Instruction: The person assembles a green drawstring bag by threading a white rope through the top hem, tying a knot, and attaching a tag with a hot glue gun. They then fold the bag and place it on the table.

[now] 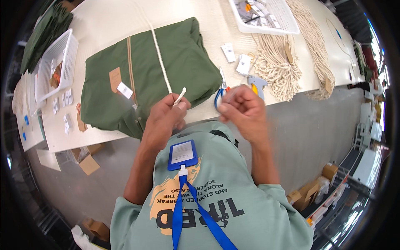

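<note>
My left hand (pixel 164 118) pinches the end of a white cord (pixel 157 50), and a short tip of it sticks up past thumb and finger. From there the cord stretches across a folded dark green garment (pixel 179 46) toward the table's far side. A brown tag (pixel 115 79) and a white tag (pixel 125 90) lie on the garment beside its zipper. Close to the scissors (pixel 217 100), my right hand (pixel 248 110) is raised with its fingertips pressed together, slightly blurred; what they hold, if anything, cannot be made out.
Right of the scissors lie a grey-and-yellow tagging gun (pixel 259 84), white tags (pixel 243 64) and bundles of cream cord (pixel 277 58). White plastic baskets stand at the far right (pixel 266 30) and at the left (pixel 68 54). The table's (pixel 200 114) near edge runs before me.
</note>
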Demonstrator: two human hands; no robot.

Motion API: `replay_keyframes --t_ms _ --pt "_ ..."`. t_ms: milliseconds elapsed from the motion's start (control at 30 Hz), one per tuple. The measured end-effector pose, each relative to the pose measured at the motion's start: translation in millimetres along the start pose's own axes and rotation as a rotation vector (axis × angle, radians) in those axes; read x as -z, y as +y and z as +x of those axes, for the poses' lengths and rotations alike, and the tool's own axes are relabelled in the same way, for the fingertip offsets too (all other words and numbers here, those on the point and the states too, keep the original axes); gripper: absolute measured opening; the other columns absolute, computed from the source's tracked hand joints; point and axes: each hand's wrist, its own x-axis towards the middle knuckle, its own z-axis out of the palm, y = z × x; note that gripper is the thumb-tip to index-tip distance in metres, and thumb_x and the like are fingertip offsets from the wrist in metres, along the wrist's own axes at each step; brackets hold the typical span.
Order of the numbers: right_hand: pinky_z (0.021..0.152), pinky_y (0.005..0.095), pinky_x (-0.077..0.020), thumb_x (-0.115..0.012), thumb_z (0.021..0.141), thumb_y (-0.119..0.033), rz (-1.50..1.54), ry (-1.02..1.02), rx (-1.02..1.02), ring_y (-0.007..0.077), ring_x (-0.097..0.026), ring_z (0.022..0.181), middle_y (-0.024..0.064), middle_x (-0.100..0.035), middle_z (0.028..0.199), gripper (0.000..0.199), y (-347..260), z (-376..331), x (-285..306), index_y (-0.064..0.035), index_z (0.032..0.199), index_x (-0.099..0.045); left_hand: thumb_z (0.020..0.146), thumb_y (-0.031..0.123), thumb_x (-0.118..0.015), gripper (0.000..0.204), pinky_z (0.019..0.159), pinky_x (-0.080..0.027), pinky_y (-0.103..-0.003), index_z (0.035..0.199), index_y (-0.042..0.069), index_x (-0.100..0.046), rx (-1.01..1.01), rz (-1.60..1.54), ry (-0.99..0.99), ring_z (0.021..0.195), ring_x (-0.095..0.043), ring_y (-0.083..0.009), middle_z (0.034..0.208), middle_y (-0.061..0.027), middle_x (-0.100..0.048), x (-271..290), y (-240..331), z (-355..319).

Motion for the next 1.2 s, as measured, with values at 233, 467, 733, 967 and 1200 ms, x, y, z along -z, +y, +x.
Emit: replay_keyframes --t_ms 233,467,733,967,1200 --pt "0.058 0.0255 -0.0565 -0.073 0.092 -0.001 -0.024 -0.244 -0.161 0.0124 -0.067 0.069 0.0081 -0.070 0.085 0.011 7.4 38.1 -56.0 0.0019 0.099 -0.066 0.097 0.011 -0.066 0.013 0.059 -0.037 -0.021 0.105 0.002 -0.062 -0.148 -0.024 0.178 0.068 -0.048 -0.0038 0.085 -0.0015 -0.064 2.2 -3.4 -13.7" --pt "0.065 0.0249 -0.0594 -0.070 0.098 -0.009 -0.049 -0.108 -0.031 0.0121 -0.070 0.074 0.0080 -0.072 0.087 0.014 9.3 54.2 -66.7 0.0041 0.103 -0.069 0.096 0.012 -0.066 0.015 0.060 -0.038 -0.022 0.107 0.001 -0.067 -0.094 -0.123 0.280 0.066 -0.048 -0.0036 0.084 -0.0025 -0.067 12.9 -4.9 -16.8" --pt "0.063 0.0232 -0.0584 -0.070 0.097 -0.009 -0.013 -0.165 -0.029 0.0109 -0.069 0.073 0.0084 -0.072 0.086 0.014 -5.6 67.1 -74.3 0.0029 0.104 -0.067 0.104 0.009 -0.046 0.036 0.070 -0.044 -0.028 0.129 -0.012 -0.060 -0.128 -0.454 0.106 0.078 -0.048 -0.0096 0.098 -0.0080 -0.066 29.3 -1.7 -16.7" --pt "0.059 0.0223 -0.0553 -0.070 0.097 -0.010 0.028 -0.231 -0.125 0.0086 -0.066 0.068 0.0071 -0.072 0.085 0.013 8.5 71.4 -89.2 0.0009 0.102 -0.066 0.099 0.002 -0.047 0.040 0.080 -0.049 -0.035 0.134 -0.013 -0.059 -0.220 -0.457 0.118 0.086 -0.057 -0.0149 0.100 -0.0083 -0.065 27.0 -4.6 -18.6" --pt "0.056 0.0246 -0.0549 -0.069 0.098 -0.010 0.009 -0.204 -0.156 0.0108 -0.066 0.065 0.0079 -0.071 0.082 0.011 8.3 84.4 -85.2 -0.0005 0.102 -0.066 0.100 0.002 -0.048 0.041 0.085 -0.051 -0.037 0.137 -0.012 -0.056 -0.225 -0.412 0.077 0.091 -0.059 -0.0159 0.102 -0.0093 -0.065 30.5 -0.8 -22.0"
